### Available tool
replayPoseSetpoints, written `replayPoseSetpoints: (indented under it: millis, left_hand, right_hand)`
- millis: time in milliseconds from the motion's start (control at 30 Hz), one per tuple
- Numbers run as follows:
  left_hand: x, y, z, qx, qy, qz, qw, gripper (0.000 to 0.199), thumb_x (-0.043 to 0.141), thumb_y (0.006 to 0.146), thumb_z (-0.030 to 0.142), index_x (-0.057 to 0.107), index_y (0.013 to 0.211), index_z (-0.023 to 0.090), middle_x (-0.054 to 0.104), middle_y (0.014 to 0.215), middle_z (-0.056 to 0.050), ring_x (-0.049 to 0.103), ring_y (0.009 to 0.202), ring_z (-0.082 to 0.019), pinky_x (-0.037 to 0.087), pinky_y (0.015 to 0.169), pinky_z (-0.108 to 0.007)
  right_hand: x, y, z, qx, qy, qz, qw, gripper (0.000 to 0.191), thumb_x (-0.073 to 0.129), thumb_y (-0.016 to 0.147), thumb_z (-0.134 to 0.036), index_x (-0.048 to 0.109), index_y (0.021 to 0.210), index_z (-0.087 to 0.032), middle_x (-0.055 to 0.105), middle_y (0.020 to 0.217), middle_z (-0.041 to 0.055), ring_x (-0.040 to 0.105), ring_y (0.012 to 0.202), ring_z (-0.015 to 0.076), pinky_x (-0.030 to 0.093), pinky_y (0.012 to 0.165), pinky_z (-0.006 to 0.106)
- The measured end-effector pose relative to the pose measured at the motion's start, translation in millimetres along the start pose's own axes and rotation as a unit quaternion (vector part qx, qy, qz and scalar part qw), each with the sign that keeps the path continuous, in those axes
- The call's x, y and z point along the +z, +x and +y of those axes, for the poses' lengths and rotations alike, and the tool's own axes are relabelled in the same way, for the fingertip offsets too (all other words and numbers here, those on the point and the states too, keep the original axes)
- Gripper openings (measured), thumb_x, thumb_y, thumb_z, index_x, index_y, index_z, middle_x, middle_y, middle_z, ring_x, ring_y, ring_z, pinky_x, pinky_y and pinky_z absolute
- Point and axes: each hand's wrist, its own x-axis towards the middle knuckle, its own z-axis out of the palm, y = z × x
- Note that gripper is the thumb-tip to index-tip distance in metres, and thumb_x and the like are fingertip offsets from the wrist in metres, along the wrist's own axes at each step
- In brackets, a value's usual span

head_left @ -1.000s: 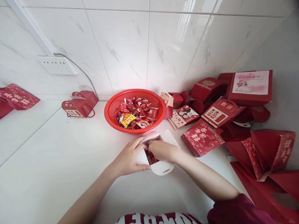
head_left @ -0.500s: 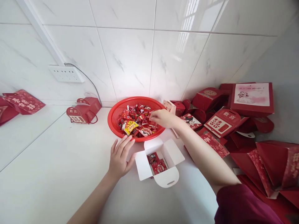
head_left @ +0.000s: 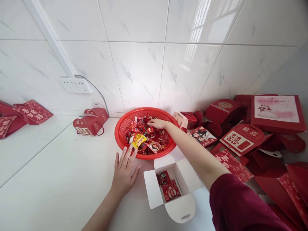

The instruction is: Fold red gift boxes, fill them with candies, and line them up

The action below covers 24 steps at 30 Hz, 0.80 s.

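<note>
My right hand [head_left: 157, 124] reaches into the red plastic basket [head_left: 119, 128], its fingers bent down among the wrapped sweets [head_left: 154, 136]; whether it grips one is hidden. A yellow packet [head_left: 139, 140] lies at the front of the pile. My left hand [head_left: 124, 173] is spread at the basket's front rim, fingers apart and holding nothing. Between my forearms stands a white-lined box [head_left: 182, 205] with its flaps folded outward. Red packets [head_left: 170, 189] lie inside it.
A closed red gift box [head_left: 90, 123] stands left of the basket. More red boxes [head_left: 33, 112] lie at the far left. Many red boxes [head_left: 243, 138] are heaped on the right, beside my right arm. A white socket strip [head_left: 75, 85] is on the tiled wall [head_left: 137, 73].
My right hand has moved deeper into the basket, toward its back and middle. The camera view has shifted, so the basket and boxes appear lower. My left hand stays spread by the rim.
</note>
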Motion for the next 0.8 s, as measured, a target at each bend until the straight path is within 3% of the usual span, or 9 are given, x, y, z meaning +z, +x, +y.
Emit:
replayPoseSetpoints:
  millis: [100,267,433,600,800]
  left_hand:
    - [0.2,-0.2,1.3,-0.008,-0.005,-0.006,1.0,0.068,0.053,0.094,0.028,0.024,0.156,0.023,0.032,0.159,-0.013,0.024,0.149,-0.031,0.011,0.121,-0.053]
    - [0.1,-0.6,2.3,-0.014,-0.01,-0.009,1.0,0.067,0.052,0.095,0.03,0.024,0.156,0.024,0.032,0.159,-0.012,0.023,0.149,-0.032,0.012,0.121,-0.053]
    - [-0.1,-1.0,2.4,-0.013,-0.01,-0.007,1.0,0.067,0.052,0.095,0.028,0.025,0.155,0.024,0.033,0.158,-0.012,0.023,0.149,-0.031,0.011,0.122,-0.053]
    - [0.1,-1.5,2.7,-0.011,-0.006,-0.009,1.0,0.066,0.053,0.094,0.026,0.026,0.155,0.023,0.033,0.158,-0.012,0.024,0.149,-0.032,0.013,0.121,-0.055]
    - [1.0,-2.2,2.4,-0.01,-0.009,-0.008,1.0,0.069,0.056,0.092,0.025,0.027,0.154,0.023,0.035,0.157,-0.013,0.025,0.148,-0.032,0.014,0.121,-0.055]
  right_hand:
    - [0.9,-0.8,4.8,0.009,0.011,-0.034,0.999,0.031,0.057,0.097,-0.037,0.061,0.121,-0.018,0.06,0.126,0.0094,0.061,0.109,0.0224,0.052,0.094,0.045]
    - [3.7,-1.1,12.9,0.063,0.029,-0.076,0.995,0.031,0.058,0.097,-0.036,0.061,0.118,-0.015,0.064,0.115,0.0081,0.065,0.097,0.0195,0.056,0.083,0.039]
    - [-5.9,13.8,20.1,0.086,-0.018,-0.056,0.995,0.032,0.059,0.096,-0.035,0.059,0.123,-0.016,0.061,0.122,0.0092,0.064,0.102,0.0212,0.055,0.087,0.041]
    - [-8.7,32.8,16.3,0.058,-0.1,-0.018,0.993,0.032,0.059,0.096,-0.034,0.059,0.123,-0.018,0.06,0.126,0.0096,0.062,0.106,0.0219,0.054,0.089,0.042]
    - [19.6,37.8,13.6,-0.007,-0.163,-0.053,0.985,0.033,0.059,0.096,-0.034,0.058,0.126,-0.018,0.059,0.127,0.0097,0.062,0.107,0.0222,0.054,0.09,0.043]
